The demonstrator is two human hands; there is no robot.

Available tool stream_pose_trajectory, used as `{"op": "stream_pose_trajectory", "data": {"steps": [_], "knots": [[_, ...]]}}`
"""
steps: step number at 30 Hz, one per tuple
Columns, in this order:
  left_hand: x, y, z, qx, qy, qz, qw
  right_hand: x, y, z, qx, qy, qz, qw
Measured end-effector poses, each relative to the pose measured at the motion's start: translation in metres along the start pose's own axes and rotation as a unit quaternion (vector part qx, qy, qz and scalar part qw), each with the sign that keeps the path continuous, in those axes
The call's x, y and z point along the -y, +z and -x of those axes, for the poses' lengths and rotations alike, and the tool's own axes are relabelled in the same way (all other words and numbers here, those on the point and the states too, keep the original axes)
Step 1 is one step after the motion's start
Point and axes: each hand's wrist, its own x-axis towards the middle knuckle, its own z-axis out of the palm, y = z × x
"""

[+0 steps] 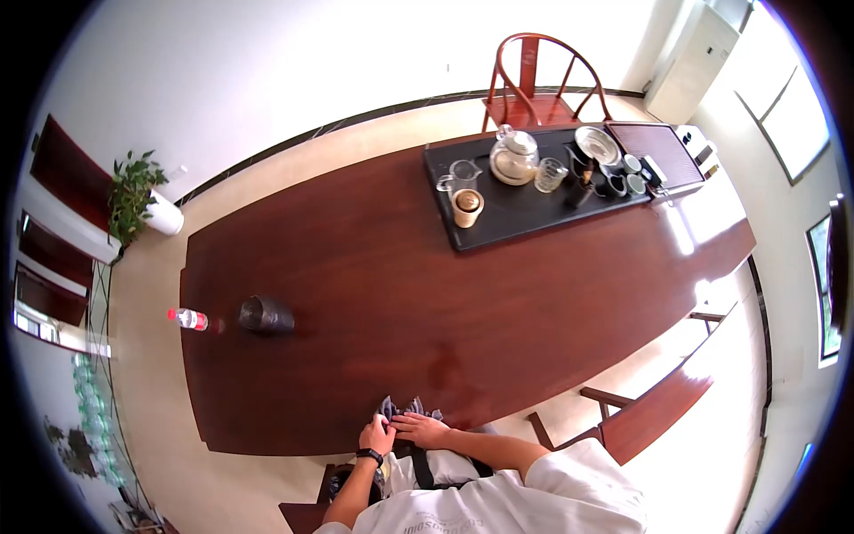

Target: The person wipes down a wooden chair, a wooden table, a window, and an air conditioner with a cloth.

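Observation:
A crumpled dark grey cloth [411,408] lies bunched on the near edge of the dark wooden table [356,258]. My left hand [377,435], with a black band on its wrist, is closed on the cloth's left side. Beside it, nearly touching, my right hand [423,430] reaches across the near side of the cloth, its fingers over the fabric and pointing left. Part of the cloth is hidden beneath both hands. A faint damp-looking smear marks the tabletop just beyond the cloth.
Toward the left end stand a dark bin-like container [267,314] and a red-capped bottle [189,319]. A black tea tray [507,221] at the far right bears a glass teapot [515,160], a pitcher and cups. A wooden bench [654,405] is on the right, an armchair [531,107] behind.

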Motion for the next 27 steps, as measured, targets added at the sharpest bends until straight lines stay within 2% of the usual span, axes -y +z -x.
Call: {"op": "stream_pose_trajectory", "data": {"steps": [2,4,6,8,9,14,16,18,20,24,26,27], "knots": [[-0.008,0.01,0.002,0.01,0.004,0.009,1.0,0.0,-0.007,0.02,-0.037,0.014,-0.013,0.999],[-0.021,0.019,-0.001,0.033,0.013,0.076,0.996,-0.006,-0.011,0.046,-0.076,0.059,-0.067,0.993],[-0.043,0.025,-0.004,0.046,0.055,0.112,0.991,-0.019,-0.008,0.077,-0.205,0.082,-0.047,0.974],[-0.063,0.035,-0.009,0.067,0.158,0.205,0.963,-0.025,-0.032,0.112,-0.261,0.144,-0.029,0.954],[-0.08,0.031,-0.009,0.074,0.206,0.184,0.958,-0.027,-0.041,0.131,-0.282,0.203,-0.02,0.938],[-0.094,0.028,-0.02,0.123,0.221,0.151,0.956,-0.068,-0.055,0.227,-0.422,0.442,0.084,0.787],[-0.083,0.022,-0.024,0.122,0.225,0.149,0.955,-0.08,-0.059,0.254,-0.426,0.515,0.108,0.736],[-0.067,0.006,-0.024,0.132,0.183,0.131,0.965,-0.088,-0.063,0.258,-0.394,0.592,0.113,0.694],[-0.043,-0.003,-0.022,0.112,0.156,0.159,0.968,-0.095,-0.071,0.239,-0.374,0.597,0.106,0.702],[0.012,-0.012,-0.008,0.013,0.129,0.206,0.97,-0.107,-0.089,0.159,-0.308,0.455,0.121,0.827],[0.039,-0.009,0.003,-0.026,0.089,0.207,0.974,-0.095,-0.099,0.094,-0.227,0.429,0.106,0.868],[0.047,-0.011,0.009,-0.039,0.069,0.219,0.973,-0.086,-0.103,0.061,-0.213,0.386,0.083,0.894]]}}
